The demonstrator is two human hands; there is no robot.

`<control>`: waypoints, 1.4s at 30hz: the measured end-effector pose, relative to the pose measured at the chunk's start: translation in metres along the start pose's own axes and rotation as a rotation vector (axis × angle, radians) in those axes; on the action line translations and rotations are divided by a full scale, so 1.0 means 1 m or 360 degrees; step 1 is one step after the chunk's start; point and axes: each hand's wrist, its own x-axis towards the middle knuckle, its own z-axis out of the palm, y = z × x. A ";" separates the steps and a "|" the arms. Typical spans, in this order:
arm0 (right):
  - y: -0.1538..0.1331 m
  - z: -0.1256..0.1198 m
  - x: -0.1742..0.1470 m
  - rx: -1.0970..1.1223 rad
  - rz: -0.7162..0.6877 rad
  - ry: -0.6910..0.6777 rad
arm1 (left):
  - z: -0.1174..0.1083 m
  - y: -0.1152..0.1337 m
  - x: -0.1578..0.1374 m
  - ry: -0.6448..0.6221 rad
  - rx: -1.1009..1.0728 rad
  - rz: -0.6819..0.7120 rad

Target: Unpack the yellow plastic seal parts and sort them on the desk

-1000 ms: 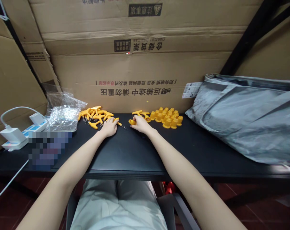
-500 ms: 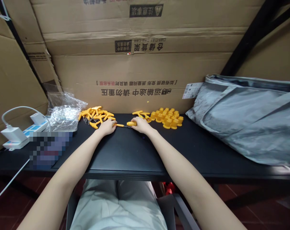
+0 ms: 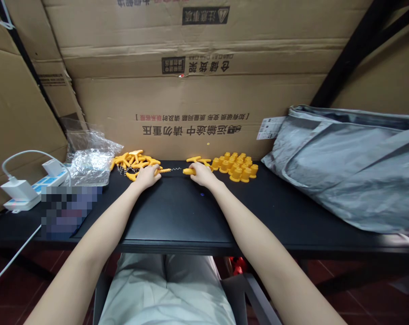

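One yellow corkscrew (image 3: 165,170) was gripped in the left hand (image 3: 148,177), pointing towards a yellow cup (image 3: 188,171) clasped by the right hand (image 3: 202,174).

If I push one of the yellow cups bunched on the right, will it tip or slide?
The yellow cups look like moulded plastic, so each is probably light and stiff. They stand on flared lower rims, so a low push would likely slide one rather than tip it. They're packed close, so neighbours may well shift too.
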 end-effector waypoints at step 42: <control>-0.012 0.000 -0.003 0.0611 -0.0455 0.0123 | 0.000 0.005 -0.001 0.0154 -0.0156 0.0303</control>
